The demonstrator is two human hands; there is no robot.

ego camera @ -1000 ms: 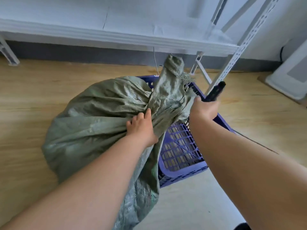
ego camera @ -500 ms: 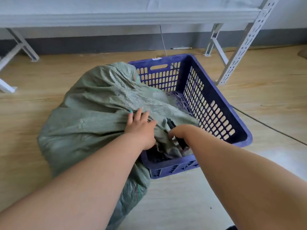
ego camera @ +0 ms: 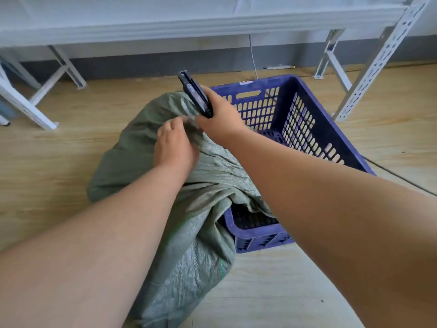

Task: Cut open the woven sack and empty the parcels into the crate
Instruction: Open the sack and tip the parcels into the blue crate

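A bulging green woven sack (ego camera: 132,159) lies on the wooden floor, its near part draped over the left rim of a blue slotted plastic crate (ego camera: 314,129). My left hand (ego camera: 175,143) pinches a fold of the sack cloth at its far top. My right hand (ego camera: 220,117) is just right of it and grips a black utility knife (ego camera: 195,94), whose body points up and to the left. I see no blade. No parcels show; the sack hides them.
White metal shelving runs along the back wall, with angled legs at the left (ego camera: 47,100) and a perforated upright (ego camera: 369,67) close to the crate's right side. A thin cable (ego camera: 254,60) hangs behind the crate. Bare wood floor lies on both sides.
My right hand rose out of the crate's near corner and now holds the knife up at the sack's far top. My left hand slid forward along the sack and closed on a fold.
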